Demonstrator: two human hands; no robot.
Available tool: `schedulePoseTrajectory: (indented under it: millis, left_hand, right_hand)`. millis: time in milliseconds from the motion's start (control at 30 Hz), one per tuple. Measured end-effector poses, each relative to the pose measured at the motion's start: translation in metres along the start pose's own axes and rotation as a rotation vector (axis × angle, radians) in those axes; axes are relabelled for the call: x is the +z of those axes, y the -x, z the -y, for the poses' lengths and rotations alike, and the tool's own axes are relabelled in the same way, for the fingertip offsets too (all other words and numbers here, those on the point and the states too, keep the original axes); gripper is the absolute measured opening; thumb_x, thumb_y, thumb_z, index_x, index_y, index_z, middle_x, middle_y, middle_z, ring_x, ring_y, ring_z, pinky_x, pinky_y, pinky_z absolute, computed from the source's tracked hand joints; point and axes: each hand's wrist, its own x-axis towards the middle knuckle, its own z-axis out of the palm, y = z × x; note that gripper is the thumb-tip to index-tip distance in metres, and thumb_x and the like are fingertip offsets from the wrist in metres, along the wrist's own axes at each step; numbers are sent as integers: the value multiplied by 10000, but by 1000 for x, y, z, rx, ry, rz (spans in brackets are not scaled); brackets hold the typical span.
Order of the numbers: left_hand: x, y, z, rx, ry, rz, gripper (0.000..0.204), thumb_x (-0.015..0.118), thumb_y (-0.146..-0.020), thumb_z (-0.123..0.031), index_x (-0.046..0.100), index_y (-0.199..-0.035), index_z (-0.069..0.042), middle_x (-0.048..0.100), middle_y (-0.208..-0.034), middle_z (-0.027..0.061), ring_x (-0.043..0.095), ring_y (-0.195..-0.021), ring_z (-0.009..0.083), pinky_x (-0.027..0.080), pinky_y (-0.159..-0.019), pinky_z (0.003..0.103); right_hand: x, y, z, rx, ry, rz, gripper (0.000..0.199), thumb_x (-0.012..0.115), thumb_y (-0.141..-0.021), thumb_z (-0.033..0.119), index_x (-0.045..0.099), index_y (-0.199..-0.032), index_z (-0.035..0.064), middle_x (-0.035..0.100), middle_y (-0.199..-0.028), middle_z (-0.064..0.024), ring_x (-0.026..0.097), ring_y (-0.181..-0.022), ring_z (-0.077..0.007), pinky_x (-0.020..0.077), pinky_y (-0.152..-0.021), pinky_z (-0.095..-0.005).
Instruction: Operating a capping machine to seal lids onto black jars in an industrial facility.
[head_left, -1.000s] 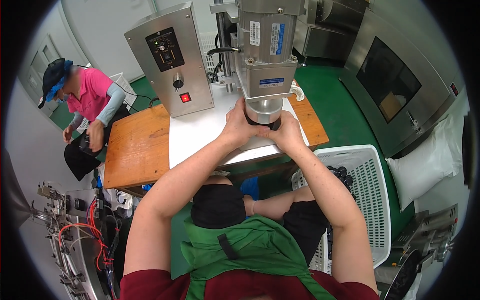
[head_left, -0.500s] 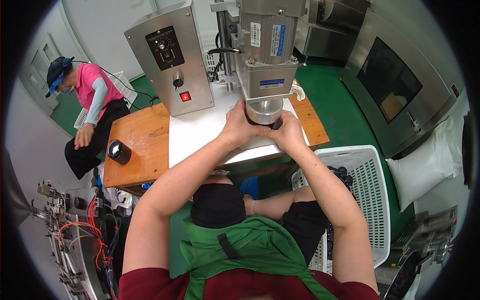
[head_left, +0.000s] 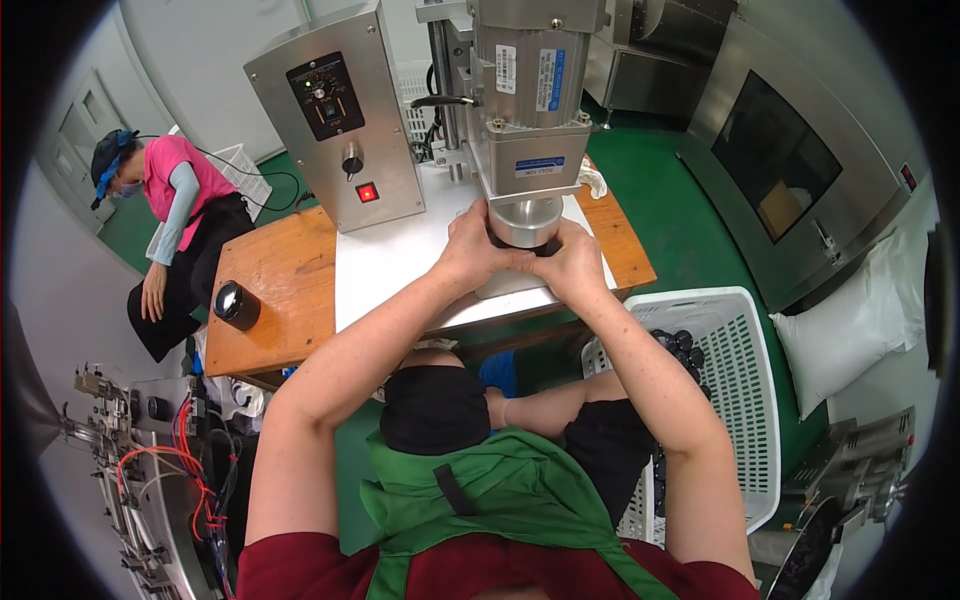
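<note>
Fingers of the left hand (head_left: 470, 250) and right hand (head_left: 574, 264) are part-curled around opposite sides of a mostly hidden black container (head_left: 547, 249), directly beneath the machine's round metal chuck (head_left: 527, 223). Leftward stand a steel control box (head_left: 365, 130) and, near the wooden bench (head_left: 290, 260)'s left edge, a black jar (head_left: 237, 305).

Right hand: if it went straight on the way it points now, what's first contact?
Likely the dark round item already against the right hand, just below the silver cylindrical head. The item is mostly hidden, and depth is unclear from this view.
</note>
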Motion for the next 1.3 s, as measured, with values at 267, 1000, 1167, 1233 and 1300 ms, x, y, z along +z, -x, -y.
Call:
schedulePoseTrajectory:
  millis: [267, 1000, 1167, 1233, 1300]
  left_hand:
    - [0, 6, -12, -2, 112, -57, 918, 906, -586, -182, 418, -1313, 92, 628, -1221, 218, 601, -1171, 285, 473, -1004, 374]
    - [105, 86, -76, 315, -106, 485, 815, 790, -757, -73, 365, -1450, -4, 421, -1474, 226, 467, -1314, 354, 382, -1085, 420]
    - [9, 151, -52, 157, -293, 319, 531, 700, -770, 44, 566, -1281, 0, 668, -1176, 191, 654, -1062, 316, 494, -941, 403]
    - [-20, 184, -42, 104, -274, 113, 461, 617, -836, 44, 546, -1291, 19, 666, -1135, 200, 656, -1050, 275, 474, -978, 388]
    - [-46, 220, -35, 17, -521, -183, 440, 642, -795, 89, 590, -1222, 1, 693, -995, 151, 677, -923, 252, 517, -865, 349]
  right_hand:
    - [-11, 1, 15, -141, 350, 37, 906, 797, -624, 440, 480, -1329, -33, 554, -1307, -285, 380, -1323, -472, 325, -1104, -474]
    - [-196, 165, -242, 619, 497, -182, 685, 761, -786, 384, 536, -1168, -138, 637, -1061, -338, 643, -1044, -420, 504, -921, -430]
    - [-152, 179, -409, 966, 468, -390, 780, 785, -759, 428, 475, -1155, -168, 626, -1117, -338, 618, -1087, -440, 486, -958, -445]
    - [-133, 184, -464, 1003, 552, -382, 817, 777, -749, 485, 498, -1153, -168, 608, -1159, -353, 605, -1117, -446, 480, -977, -433]
    - [-119, 190, -509, 940, 785, -202, 780, 709, -802, 555, 579, -1154, -128, 616, -1174, -325, 616, -1090, -443, 478, -961, -479]
